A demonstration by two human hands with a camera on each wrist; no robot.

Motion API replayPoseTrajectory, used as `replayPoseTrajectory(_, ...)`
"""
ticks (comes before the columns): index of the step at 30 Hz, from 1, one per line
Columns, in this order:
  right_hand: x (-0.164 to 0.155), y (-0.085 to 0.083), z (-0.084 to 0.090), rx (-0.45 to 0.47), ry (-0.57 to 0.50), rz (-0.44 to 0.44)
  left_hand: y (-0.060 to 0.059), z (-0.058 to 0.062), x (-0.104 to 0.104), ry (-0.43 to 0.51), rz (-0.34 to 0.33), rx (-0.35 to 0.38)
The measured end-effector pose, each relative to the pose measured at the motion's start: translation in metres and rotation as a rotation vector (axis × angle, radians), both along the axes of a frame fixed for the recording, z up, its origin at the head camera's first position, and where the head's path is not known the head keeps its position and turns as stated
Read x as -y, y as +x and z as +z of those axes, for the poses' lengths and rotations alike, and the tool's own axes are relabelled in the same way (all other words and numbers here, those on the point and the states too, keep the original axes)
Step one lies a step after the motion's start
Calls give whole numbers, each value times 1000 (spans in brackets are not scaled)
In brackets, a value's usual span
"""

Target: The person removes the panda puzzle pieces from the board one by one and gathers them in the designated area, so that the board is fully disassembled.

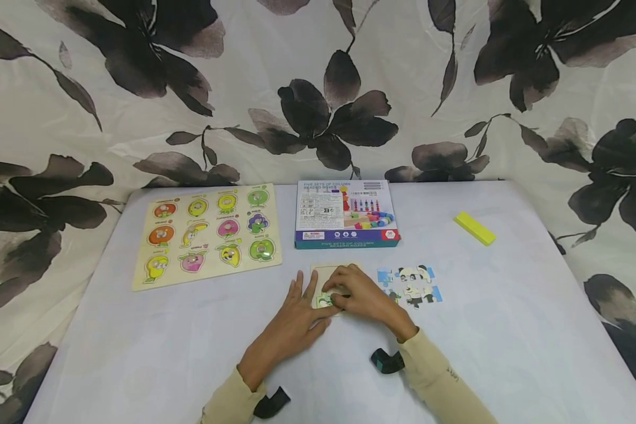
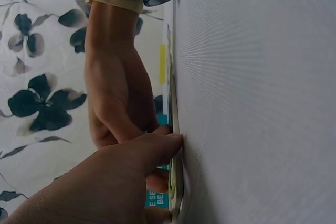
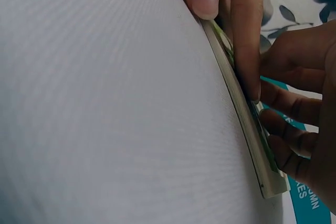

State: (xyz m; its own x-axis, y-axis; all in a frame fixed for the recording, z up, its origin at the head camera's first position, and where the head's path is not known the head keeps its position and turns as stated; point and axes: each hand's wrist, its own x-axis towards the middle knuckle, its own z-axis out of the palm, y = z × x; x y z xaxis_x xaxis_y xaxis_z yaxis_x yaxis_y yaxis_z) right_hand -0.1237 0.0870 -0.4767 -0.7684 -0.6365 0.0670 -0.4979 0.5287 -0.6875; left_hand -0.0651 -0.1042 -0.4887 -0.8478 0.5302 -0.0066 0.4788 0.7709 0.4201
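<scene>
A small wooden puzzle board (image 1: 324,272) with a green picture area lies flat in front of the person. My left hand (image 1: 297,321) rests at its left and near edges, fingers spread, its thumb at the near edge in the left wrist view. Over the board, my right hand (image 1: 363,297) curls its fingers down and pinches at a green puzzle piece (image 1: 324,300), mostly hidden by the fingers. The right wrist view shows the right hand's fingers (image 3: 294,129) bent onto the board top. Right of the board lie several loose panda puzzle pieces (image 1: 413,285).
A fruit peg board (image 1: 206,235) lies at the back left. Behind the hands is a beaded-toy box (image 1: 346,215), and a yellow block (image 1: 474,228) sits at the back right. A white cloth covers the table (image 1: 509,341); a floral curtain (image 1: 233,88) hangs behind.
</scene>
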Motion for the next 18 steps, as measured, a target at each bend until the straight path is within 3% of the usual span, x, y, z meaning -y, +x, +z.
replayPoseTrajectory(18,-1,3,2,198,-104,-3,1,-1,0,-13,5,-12)
